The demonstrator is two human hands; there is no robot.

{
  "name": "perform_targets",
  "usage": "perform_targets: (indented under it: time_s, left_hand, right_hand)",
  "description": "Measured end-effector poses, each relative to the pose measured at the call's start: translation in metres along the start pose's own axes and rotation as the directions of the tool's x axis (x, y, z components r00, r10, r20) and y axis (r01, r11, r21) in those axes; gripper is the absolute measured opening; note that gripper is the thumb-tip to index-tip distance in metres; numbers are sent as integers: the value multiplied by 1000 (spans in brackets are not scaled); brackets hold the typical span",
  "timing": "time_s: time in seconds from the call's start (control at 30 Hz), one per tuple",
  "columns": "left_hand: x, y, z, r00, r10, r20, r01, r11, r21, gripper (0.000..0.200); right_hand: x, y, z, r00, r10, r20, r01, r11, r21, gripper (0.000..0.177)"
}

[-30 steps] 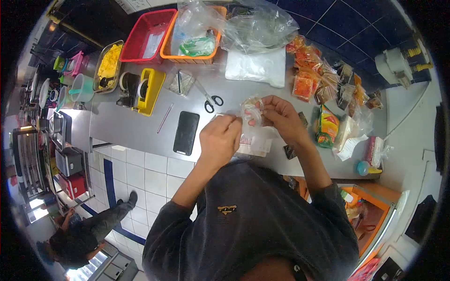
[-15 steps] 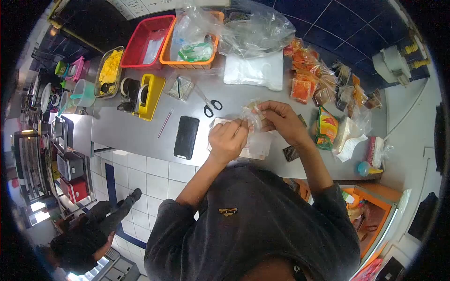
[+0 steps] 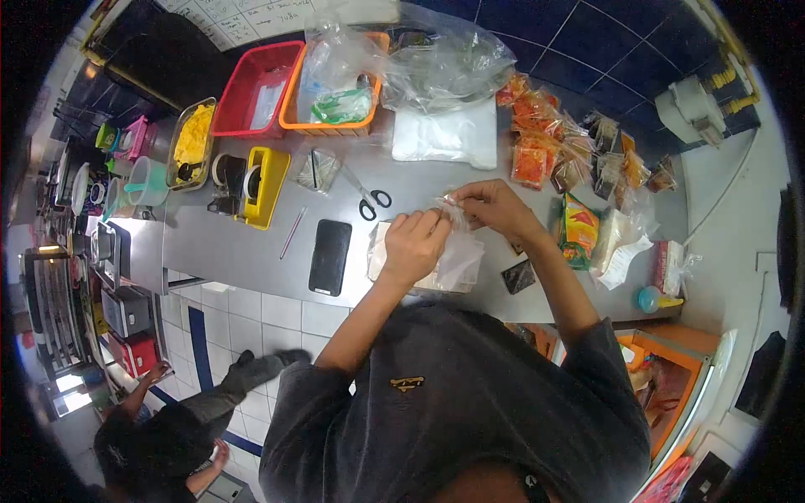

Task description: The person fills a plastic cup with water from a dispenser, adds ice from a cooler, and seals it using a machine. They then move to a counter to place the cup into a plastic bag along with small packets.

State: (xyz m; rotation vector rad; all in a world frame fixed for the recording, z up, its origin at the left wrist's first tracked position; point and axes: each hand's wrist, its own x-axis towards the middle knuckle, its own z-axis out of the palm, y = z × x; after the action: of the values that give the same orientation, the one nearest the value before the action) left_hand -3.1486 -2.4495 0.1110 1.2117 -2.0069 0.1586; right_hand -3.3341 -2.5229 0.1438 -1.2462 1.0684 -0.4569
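My left hand (image 3: 414, 244) and my right hand (image 3: 495, 210) meet over the counter, both closed on a small clear plastic bag (image 3: 455, 215). The fingertips pinch its upper part, and its contents are hard to make out. Beneath the hands lies a pale stack (image 3: 381, 256), with translucent plastic sheets or bags (image 3: 460, 259) over its right side. Black-handled scissors (image 3: 375, 204) rest just beyond my left hand. A black phone (image 3: 330, 256) is left of it. Right of the stack, a small dark packet (image 3: 519, 277) lies near my right forearm.
A yellow tape dispenser (image 3: 267, 191), red basket (image 3: 241, 107) and orange basket (image 3: 334, 128) stand at the left and back. White plastic bags (image 3: 444, 138) and several orange-filled packets (image 3: 533, 159) line the back. Another person (image 3: 155, 440) stands at lower left.
My hands stay together at the bag, and my right hand has shifted slightly left. The camera view has tilted a little. The other person at lower left has moved, with an arm now stretched out.
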Motion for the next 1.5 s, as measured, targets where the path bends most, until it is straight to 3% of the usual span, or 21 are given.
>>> perform_targets:
  time_s: [0.17, 0.4, 0.53, 0.7, 0.9, 0.97, 1.03, 1.1, 1.13, 1.2, 1.33, 1.4, 1.43, 1.5]
  left_hand:
    - [5, -5, 2, 997, 45, 58, -46, 999, 10, 11]
    - [13, -25, 16, 947, 263, 185, -273, 962, 28, 12]
    - [12, -26, 21, 927, 298, 226, -310, 950, 21, 13]
    - [15, -20, 21, 951, 237, 198, -245, 970, 15, 12]
    - [19, -17, 18, 963, 196, 188, -180, 979, -95, 14]
    - [24, -18, 14, 971, 144, 190, -114, 981, -160, 14]
    - [28, -19, 12, 975, 96, 198, -50, 973, -225, 14]
    - [30, -20, 13, 965, -168, 200, 253, 793, -554, 13]
    - [31, -21, 11, 965, -166, 202, 252, 794, -554, 13]
    - [33, -27, 5, 890, -250, 380, 449, 624, -640, 12]
    - [27, -37, 10, 855, -220, 470, 511, 516, -687, 14]
    - [26, -39, 12, 810, -182, 558, 587, 280, -760, 15]
    - [28, -40, 10, 809, -182, 559, 588, 281, -759, 15]
    - [35, -39, 6, 730, -164, 664, 682, 109, -723, 14]
  right_hand:
    - [9, 0, -6, 1000, -1, 24, 3, 994, -106, 21]
    - [24, 20, -25, 999, 5, 51, -4, 999, -33, 22]
    - [23, 21, -27, 999, -16, 48, 18, 999, -40, 22]
    - [19, 30, -24, 1000, -15, -25, 15, 1000, -14, 19]
    - [9, 26, -24, 985, -133, -113, 126, 990, -62, 15]
    - [5, 18, -21, 962, -216, -169, 168, 951, -260, 14]
    - [-1, 8, -17, 941, -252, -225, 181, 939, -294, 16]
    - [-3, 7, -15, 917, -287, -278, 189, 925, -329, 18]
    - [-3, 9, -15, 915, -284, -287, 207, 940, -272, 18]
    - [-2, 14, -14, 912, -283, -296, 225, 951, -213, 18]
    - [-5, 19, -9, 911, -233, -339, 234, 972, -38, 17]
    - [-7, 18, -7, 908, -221, -356, 242, 970, 14, 17]
    - [-8, 18, -6, 908, -222, -356, 255, 966, 50, 16]
    - [-8, 19, -7, 907, -224, -357, 270, 959, 85, 16]
